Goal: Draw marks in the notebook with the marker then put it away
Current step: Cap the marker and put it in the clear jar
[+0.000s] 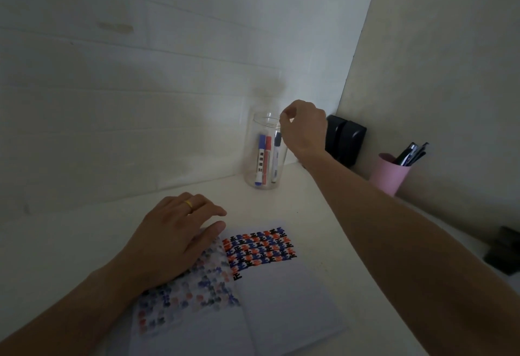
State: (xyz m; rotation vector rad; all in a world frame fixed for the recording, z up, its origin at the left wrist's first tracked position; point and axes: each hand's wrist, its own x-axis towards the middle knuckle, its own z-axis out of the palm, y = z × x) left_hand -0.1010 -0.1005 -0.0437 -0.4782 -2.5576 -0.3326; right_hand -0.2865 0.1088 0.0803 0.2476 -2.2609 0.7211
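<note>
The dark-capped marker [277, 155] stands inside the clear jar [266, 150], cap up and tip down, leaning against the wall on the right-hand side, next to a blue marker [260, 160] and a red marker [267, 158] that lean together just to its left; it has a white barrel with a dark cap, and its print is too small to read; the right hand [305, 130] hovers at the jar's rim, thumb and forefinger pinched together with the other fingers curled in, and whether it touches the marker's cap cannot be told, so I judge it is either letting the marker go into the jar or has just done so; the jar sits at the back of the table [84, 243] against the wall, likely so the markers stay upright and out of the way; nearer, the notebook [281, 293] lies open and flat, its right page filled at the top with neat rows of black, red and blue marks, the left page showing the same colours faintly, probably bleeding through; the left hand [180, 234], fingers loosely spread and palm down, rests on the left page, seemingly to keep the book open and steady; off to the right stand a pink cup [387, 175] of pens and a black box [344, 141] on the side wall.
</note>
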